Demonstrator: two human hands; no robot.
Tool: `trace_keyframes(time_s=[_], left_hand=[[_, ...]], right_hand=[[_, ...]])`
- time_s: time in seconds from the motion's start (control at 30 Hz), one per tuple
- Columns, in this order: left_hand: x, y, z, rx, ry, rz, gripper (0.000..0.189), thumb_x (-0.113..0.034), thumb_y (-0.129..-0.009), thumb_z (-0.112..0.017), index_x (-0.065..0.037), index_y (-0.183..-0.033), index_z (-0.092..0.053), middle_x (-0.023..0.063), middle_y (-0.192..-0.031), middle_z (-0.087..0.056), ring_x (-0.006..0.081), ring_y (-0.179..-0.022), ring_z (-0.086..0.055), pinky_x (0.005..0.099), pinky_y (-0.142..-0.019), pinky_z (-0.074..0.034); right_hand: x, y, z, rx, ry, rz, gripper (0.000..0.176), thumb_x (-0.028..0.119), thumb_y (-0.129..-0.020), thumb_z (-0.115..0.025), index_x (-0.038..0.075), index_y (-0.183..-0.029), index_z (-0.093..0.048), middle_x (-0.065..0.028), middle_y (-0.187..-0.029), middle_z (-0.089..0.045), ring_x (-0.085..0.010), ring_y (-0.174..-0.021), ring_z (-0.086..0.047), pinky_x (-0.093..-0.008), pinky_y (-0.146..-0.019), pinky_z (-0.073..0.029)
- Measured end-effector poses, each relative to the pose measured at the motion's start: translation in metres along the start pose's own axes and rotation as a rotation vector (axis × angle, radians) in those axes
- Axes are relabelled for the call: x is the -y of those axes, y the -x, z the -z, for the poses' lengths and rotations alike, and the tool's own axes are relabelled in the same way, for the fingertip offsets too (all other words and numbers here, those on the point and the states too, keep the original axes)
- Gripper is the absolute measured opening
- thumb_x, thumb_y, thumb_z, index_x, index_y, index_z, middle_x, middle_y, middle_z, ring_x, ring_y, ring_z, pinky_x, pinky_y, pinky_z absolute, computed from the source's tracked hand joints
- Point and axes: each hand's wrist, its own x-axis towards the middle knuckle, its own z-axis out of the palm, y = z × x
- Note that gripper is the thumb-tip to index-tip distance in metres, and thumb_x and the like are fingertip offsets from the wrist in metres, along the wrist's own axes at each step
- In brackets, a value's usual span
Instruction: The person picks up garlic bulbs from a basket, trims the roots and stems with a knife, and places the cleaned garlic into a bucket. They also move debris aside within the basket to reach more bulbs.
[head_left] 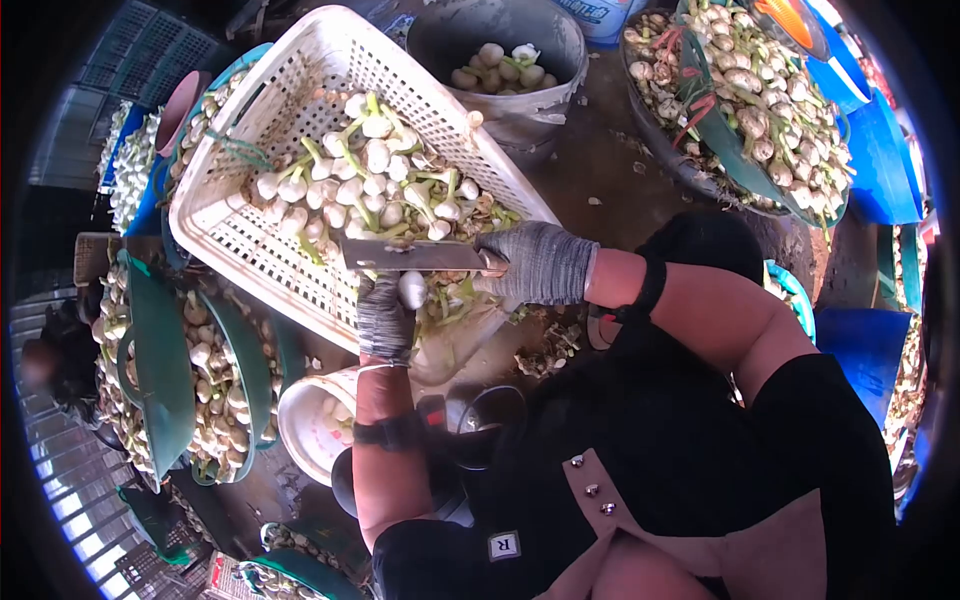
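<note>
My left hand (384, 322), in a grey knit glove, is closed around a garlic bulb (411, 290) whose white side shows beside the fingers. In my gloved right hand (540, 262) is a knife (405, 257) with a broad, flat blade. The blade lies level just above the bulb and my left fingers, partly covering them. Both hands are at the near edge of a white plastic crate (490, 145), where a heap of garlic bulbs (375, 155) with green stems lies. Trimmed leaves and a clear plastic sheet (450, 345) hang below the hands.
Behind the crate stands a grey bucket (545, 110) with some bulbs inside. A white bucket (300, 430) is beside my left forearm. Full garlic tubs stand right (770, 170) and left (165, 360). Scraps (548, 350) lie on the floor near my knees.
</note>
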Motion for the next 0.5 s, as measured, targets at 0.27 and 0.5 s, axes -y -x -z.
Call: trace_keyframes(time_s=[0.27,0.5], left_hand=[[0.007,0.047,0.002,-0.030,-0.542,-0.509,0.024,-0.010,-0.095,-0.047,-0.006,-0.116,-0.058,0.0127,-0.106,-0.063,0.0259,-0.095,-0.059,0.0376,-0.085,-0.045],[-0.044,0.054,-0.002,0.176,0.709,0.419,0.021,-0.015,-0.092,-0.061,-0.001,-0.107,-0.058,0.0025,-0.082,-0.064,0.0094,-0.069,-0.056,0.0235,-0.062,-0.046]], right_hand=[[0.006,0.001,-0.002,0.527,0.244,-0.291,0.030,0.035,-0.081,-0.062,0.006,-0.089,-0.060,-0.0146,-0.074,-0.064,-0.0347,-0.066,-0.062,-0.0435,-0.065,-0.050],[0.046,-0.006,0.009,0.183,-0.037,-0.281,0.037,0.040,-0.077,-0.074,0.007,-0.082,-0.059,-0.0067,-0.081,-0.064,-0.0171,-0.077,-0.060,-0.0323,-0.078,-0.048]])
